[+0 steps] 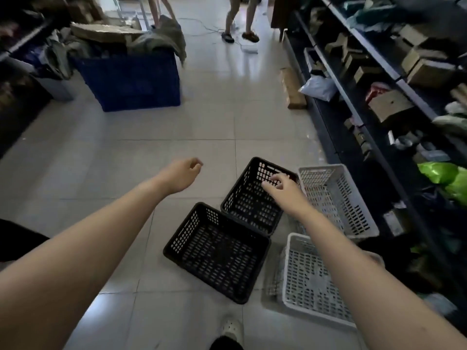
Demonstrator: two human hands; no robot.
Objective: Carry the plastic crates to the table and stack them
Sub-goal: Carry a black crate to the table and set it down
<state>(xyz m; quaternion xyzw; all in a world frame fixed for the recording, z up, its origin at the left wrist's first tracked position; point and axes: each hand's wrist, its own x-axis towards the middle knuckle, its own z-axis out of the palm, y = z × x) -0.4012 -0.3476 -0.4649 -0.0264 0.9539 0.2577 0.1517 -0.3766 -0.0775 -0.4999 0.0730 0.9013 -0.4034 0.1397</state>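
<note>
Fingers [274, 178] of the right hand [283, 189] spread loosely over the far black crate [249, 198], the grip open and holding nothing; whether the fingertips touch the crate's far wall or only hover above it cannot be told. The left hand [180, 174] hangs in the air over bare floor tiles [151, 127], well left of the crates, its fingers curled in loosely around nothing, its grip half closed.

Four perforated plastic crates sit on the floor at the right side of the aisle, all upright and unstacked. The far black crate stands touching the near black crate [218, 252] at one corner. Just right of the far black one lies the far white crate [336, 198], and nearer, partly hidden under the right forearm, the near white crate [310, 281].

To the right of the crates runs a dark shelf unit [374, 147] loaded with cardboard boxes, bags and a bright green bag [444, 178]. Far on the left stands a large blue bin [134, 79] heaped with cloth and flattened cardboard. At the far end of the aisle the legs of two other people [240, 18] show. A light-coloured shoe [231, 329] of the wearer is at the near edge.
</note>
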